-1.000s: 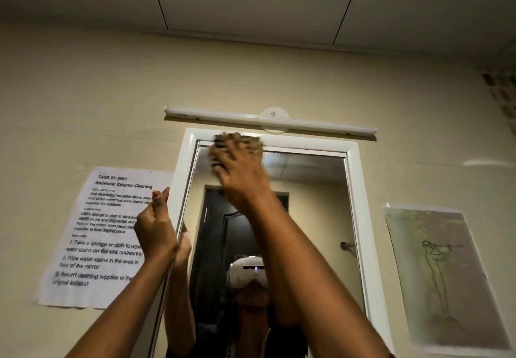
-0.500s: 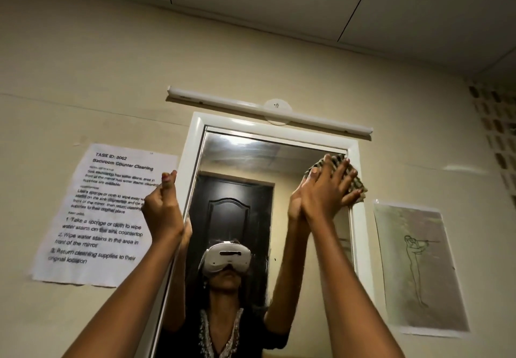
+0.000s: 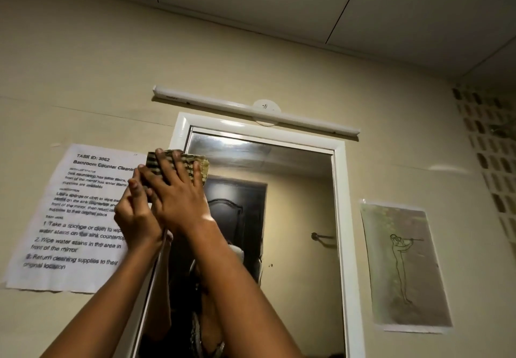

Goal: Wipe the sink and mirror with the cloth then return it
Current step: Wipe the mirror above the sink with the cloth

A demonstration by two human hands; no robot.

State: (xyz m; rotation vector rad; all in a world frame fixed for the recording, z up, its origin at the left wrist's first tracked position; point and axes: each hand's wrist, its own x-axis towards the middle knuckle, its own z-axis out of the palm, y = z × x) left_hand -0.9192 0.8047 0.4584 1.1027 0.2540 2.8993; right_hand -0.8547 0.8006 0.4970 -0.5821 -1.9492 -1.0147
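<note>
Right hand [image 3: 181, 198] flat, fingers spread, palm pressing the striped cloth [image 3: 195, 163] against the upper-left corner of the mirror [image 3: 293, 190]. Not a pinch grip; cloth is pinned under palm and fingers. Cloth is bunched, long axis roughly horizontal, running from the white mirror frame [image 3: 342, 218] on the left side out onto the glass; its right end sticks out past the fingertips.

Left hand [image 3: 136, 218] sits just beside and partly behind the right one, at the frame's left edge, fingers curled together (whether it actually grips the frame edge I can't tell, the right hand blocks it). Both forearms rise from the bottom of the view and cover most of the lower-left mirror.

Surroundings:
- Printed task sheet [image 3: 75, 218] taped to the wall left of the mirror, its right edge hidden by the hands.
- Tube light [image 3: 251, 110] mounted just above the frame, tilted down to the right in this view.
- Line-drawing poster [image 3: 405, 268] on the wall right of the mirror.
- Reflection shows a dark door [image 3: 240, 218] and a wall hook [image 3: 321, 237].
- Patterned vent block [image 3: 494, 162] at far right.
</note>
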